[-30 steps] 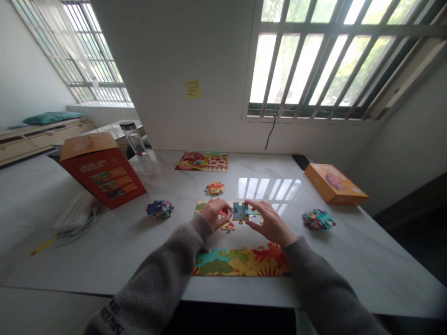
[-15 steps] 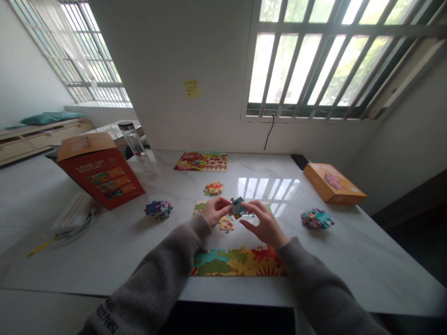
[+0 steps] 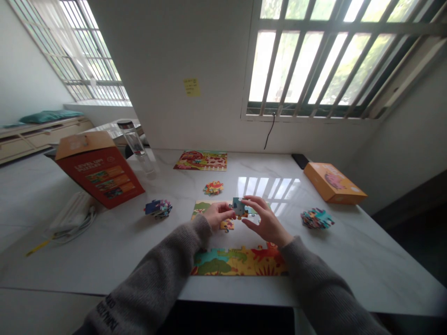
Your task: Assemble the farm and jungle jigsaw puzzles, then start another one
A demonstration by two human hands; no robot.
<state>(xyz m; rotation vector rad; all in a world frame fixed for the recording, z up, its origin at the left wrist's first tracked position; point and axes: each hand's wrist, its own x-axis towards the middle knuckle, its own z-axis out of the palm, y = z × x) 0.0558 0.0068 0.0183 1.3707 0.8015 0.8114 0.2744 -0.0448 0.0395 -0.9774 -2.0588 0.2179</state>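
A jigsaw piece (image 3: 239,205), mostly grey-blue with some orange along its lower edge, is raised over the middle of the puzzle. My left hand (image 3: 218,216) pinches it at its lower left. Fingertips of my right hand (image 3: 264,223) meet its upper right corner, while the thumb stays apart below. Under the hands lies a partly joined puzzle, its upper strip (image 3: 200,207) partly covered by them. A loose orange piece (image 3: 227,225) lies on the table between the strips. Nearest me is the joined lower strip (image 3: 223,263), with a green tree and a red animal.
Piles of pieces lie at left (image 3: 159,208), right (image 3: 317,218) and beyond the hands (image 3: 213,187). Farther back is a farm picture (image 3: 200,161). A red box (image 3: 104,172), a glass bottle (image 3: 132,137) and a white cable bundle (image 3: 75,221) stand left; an orange box (image 3: 333,183) sits right.
The raised piece has turned, from a tilted position to nearly square. My left fingers have shifted lower on it, and my right hand has moved slightly.
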